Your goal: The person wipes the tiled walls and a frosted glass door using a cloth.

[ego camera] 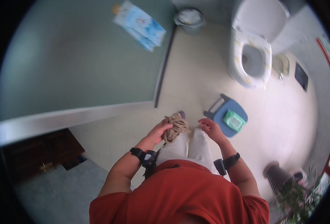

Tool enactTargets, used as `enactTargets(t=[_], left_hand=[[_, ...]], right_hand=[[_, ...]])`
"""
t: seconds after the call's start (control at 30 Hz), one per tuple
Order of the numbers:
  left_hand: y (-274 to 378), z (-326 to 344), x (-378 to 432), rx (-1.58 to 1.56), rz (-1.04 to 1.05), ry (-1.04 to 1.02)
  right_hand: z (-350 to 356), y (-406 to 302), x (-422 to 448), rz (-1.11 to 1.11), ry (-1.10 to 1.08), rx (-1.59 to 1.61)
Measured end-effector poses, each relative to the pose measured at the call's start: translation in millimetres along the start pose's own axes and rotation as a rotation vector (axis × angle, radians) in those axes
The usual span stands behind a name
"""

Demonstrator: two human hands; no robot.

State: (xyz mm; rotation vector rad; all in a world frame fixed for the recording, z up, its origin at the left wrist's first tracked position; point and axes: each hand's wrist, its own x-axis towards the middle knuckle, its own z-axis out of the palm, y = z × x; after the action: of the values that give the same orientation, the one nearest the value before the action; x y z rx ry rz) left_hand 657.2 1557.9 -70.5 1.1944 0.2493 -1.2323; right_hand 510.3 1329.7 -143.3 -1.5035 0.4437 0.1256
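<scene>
A bundle of beige, rope-like strands (177,127), which looks like a mop head, is gripped in my left hand (162,129) above my left leg. The thumb lies over the strands, and part of my shoe shows beyond them. My right hand (210,130) hovers over my other knee with loosely bent fingers and nothing visible in it. Just past that hand stands a small blue chair (228,105). On its seat lies a green pack of wipes (234,121).
A white toilet (236,60) has its lid raised. A lined waste bin (193,26) stands beside a frosted panel (78,64), with a blue-and-white packet (141,25) against it. A dark wooden door (42,152) is at left; a potted plant (296,196) stands at lower right.
</scene>
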Motion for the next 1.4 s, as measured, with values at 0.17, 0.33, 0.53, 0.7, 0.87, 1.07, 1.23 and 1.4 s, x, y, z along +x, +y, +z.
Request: enactTargets(t=[0.17,0.33,0.53,0.7,0.87,1.07,1.23,1.4], left_hand=[[31,19,-40,0.02,0.184,0.047],[38,15,-50,-0.112,0.273,-0.048],[48,-2,-65,-0.107,0.337,-0.033],[111,-23,-106,0.062,0.569,0.011],[191,-22,-175,0.45,0.911,0.114],[244,-9,-271,1.365,1.56,0.855],[301,30,-317,1.764,1.754,1.245],[328,48,-326,1.759,1.752,1.375]], right_hand=[[20,-92,15,-0.26,-0.358,0.063],[60,-116,24,-0.138,-0.476,-0.034],[108,-128,57,-0.256,-0.219,-0.185],[159,-206,77,-0.64,0.019,-0.095],[188,-276,126,-0.353,-0.148,0.676],[203,-406,178,-0.613,-0.206,0.922],[236,-478,262,-0.923,0.168,0.467],[310,-401,212,-1.196,0.255,0.18]])
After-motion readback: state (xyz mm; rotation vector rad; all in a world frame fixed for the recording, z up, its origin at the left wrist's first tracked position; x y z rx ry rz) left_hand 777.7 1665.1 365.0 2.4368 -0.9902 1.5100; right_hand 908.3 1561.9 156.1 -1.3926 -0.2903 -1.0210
